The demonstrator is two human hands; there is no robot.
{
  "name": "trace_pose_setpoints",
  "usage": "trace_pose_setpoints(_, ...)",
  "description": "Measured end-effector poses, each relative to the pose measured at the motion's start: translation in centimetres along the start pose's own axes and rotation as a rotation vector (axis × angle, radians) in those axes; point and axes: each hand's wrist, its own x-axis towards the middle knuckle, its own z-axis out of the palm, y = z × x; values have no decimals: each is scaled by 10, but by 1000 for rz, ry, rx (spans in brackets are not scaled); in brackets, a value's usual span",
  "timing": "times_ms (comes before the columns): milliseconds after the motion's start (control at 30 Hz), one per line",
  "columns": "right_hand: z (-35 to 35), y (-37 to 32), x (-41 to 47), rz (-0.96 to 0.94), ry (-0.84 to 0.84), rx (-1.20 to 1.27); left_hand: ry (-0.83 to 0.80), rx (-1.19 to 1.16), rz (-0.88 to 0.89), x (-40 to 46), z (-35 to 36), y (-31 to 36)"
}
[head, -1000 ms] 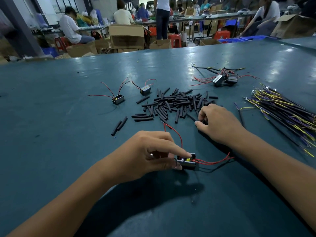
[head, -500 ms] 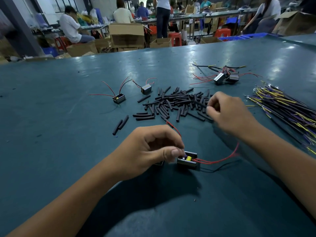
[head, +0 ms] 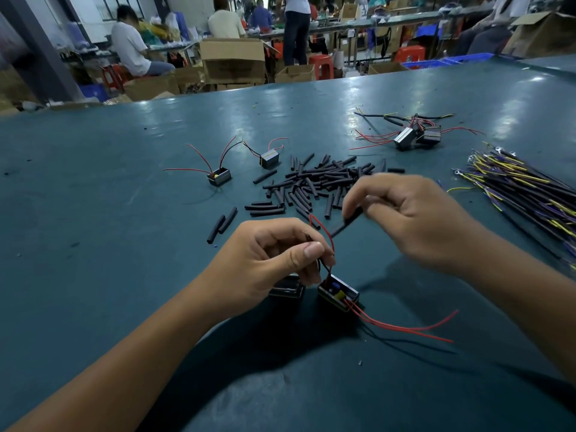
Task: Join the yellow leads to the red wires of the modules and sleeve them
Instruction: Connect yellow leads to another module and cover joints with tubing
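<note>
A small black module (head: 338,295) with red wires trailing right lies on the green table in front of me. My left hand (head: 274,260) pinches one of its red wires (head: 324,232) between thumb and fingers, just above the module. My right hand (head: 411,219) holds a black sleeve tube (head: 347,222) by its upper end, the lower end pointing at the raised red wire. A pile of black sleeves (head: 314,185) lies behind my hands. The bundle of yellow and purple leads (head: 523,194) lies at the right.
Two loose modules with red wires (head: 219,177) (head: 269,158) sit at the left of the sleeve pile. A cluster of modules with joined leads (head: 411,137) lies at the back right. Two stray sleeves (head: 221,224) lie left. People and cardboard boxes fill the background.
My right hand has lifted from the sleeve pile with one black sleeve and come toward my left hand. My left hand has moved from the module to pinching its red wire upward.
</note>
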Motion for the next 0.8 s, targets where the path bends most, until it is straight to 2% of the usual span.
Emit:
trace_pose_setpoints(200,-9,-11,-4,38,-120,-127,-18,17,-51,-1,-4,-1)
trace_pose_setpoints(467,-6,-22,-13,118,-429,-271,-133,458,-40,-1,-13,-3)
trace_pose_setpoints(600,-3,-27,-17,89,-433,-389,-178,561,-22,-1,-13,-5)
trace_pose_setpoints(800,9,-30,-20,24,-446,-610,-198,579,55,1,-9,-7)
